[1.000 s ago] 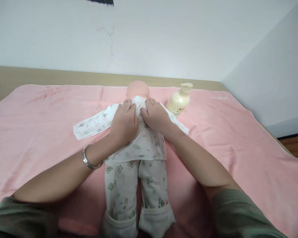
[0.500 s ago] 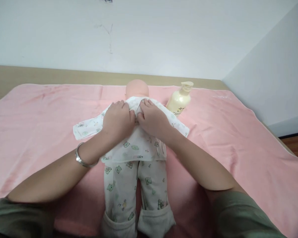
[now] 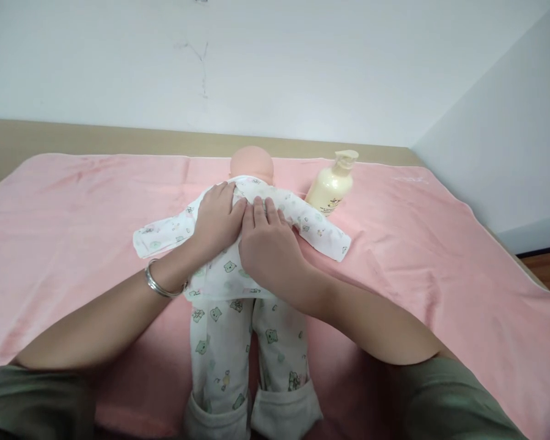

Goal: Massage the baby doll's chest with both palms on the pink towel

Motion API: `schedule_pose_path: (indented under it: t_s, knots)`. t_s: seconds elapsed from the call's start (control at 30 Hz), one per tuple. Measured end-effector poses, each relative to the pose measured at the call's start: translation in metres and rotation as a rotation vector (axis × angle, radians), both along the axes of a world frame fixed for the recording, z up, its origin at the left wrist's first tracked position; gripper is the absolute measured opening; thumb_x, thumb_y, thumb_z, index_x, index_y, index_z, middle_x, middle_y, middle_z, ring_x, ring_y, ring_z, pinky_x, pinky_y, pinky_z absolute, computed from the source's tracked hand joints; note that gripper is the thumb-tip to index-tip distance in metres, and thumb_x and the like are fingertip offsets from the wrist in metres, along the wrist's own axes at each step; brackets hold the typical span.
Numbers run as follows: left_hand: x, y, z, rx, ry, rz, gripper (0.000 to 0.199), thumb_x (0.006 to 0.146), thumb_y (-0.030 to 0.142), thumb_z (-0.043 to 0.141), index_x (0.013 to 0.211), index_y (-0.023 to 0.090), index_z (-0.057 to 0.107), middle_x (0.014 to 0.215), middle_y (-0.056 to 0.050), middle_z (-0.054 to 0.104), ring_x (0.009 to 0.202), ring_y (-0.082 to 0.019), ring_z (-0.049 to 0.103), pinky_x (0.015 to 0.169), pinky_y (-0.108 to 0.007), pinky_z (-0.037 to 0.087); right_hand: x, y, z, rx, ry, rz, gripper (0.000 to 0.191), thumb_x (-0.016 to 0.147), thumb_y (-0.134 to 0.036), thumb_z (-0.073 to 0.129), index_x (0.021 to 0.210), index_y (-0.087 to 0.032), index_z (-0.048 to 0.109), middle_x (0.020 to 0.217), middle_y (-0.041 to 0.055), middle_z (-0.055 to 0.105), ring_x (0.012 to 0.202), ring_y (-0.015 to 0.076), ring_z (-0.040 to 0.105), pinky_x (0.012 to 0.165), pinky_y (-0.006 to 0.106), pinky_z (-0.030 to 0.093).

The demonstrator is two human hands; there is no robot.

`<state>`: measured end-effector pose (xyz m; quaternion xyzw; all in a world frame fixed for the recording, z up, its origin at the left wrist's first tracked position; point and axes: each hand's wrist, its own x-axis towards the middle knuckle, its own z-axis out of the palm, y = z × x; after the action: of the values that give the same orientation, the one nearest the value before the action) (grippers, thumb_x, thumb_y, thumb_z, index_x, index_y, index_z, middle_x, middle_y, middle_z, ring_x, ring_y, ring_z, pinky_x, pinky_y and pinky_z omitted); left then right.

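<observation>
A bald baby doll [image 3: 252, 160] lies on the pink sheet with its head away from me, wearing a white long-sleeved shirt [image 3: 229, 267] and matching trousers [image 3: 224, 342] with green animal prints. Across the upper left of the shirt rests my left hand [image 3: 219, 217], fingers laid over the cloth and thumb apart, pointing right. My right hand [image 3: 272, 247] lies palm down on the middle of the shirt, its fingers stretched out and slightly spread. The fingertips of the right hand meet the left thumb. Cloth beneath both palms is hidden.
A cream pump bottle [image 3: 332, 186] leans beside the doll's right-hand sleeve. The pink sheet [image 3: 73, 244] covers a beige surface [image 3: 142, 137] against a white wall [image 3: 302, 67]. Another wall [image 3: 508, 134] stands at the right.
My right hand has shifted down and slightly left on the shirt, and its fingers have straightened. My left hand has moved slightly left. The right shoulder of the shirt is now uncovered.
</observation>
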<state>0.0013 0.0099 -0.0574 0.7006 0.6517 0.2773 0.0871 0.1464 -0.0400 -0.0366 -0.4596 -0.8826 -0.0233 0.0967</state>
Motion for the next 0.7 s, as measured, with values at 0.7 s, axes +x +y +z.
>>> schedule_pose_path:
  t_s: [0.7]
  knots:
    - [0.011,-0.015,-0.004,0.147,-0.016,0.053,0.052,0.094,0.029,0.035,0.134,0.005,0.059,0.14,-0.019,0.062,0.132,-0.031,0.057,0.119,-0.05,0.044,0.012,0.063,-0.013,-0.123,0.327,-0.12,0.062,0.098,-0.027,0.033,0.155,-0.003,0.04,0.162,0.0178,0.04,0.155,0.0331,0.032,0.13,0.056,0.02]
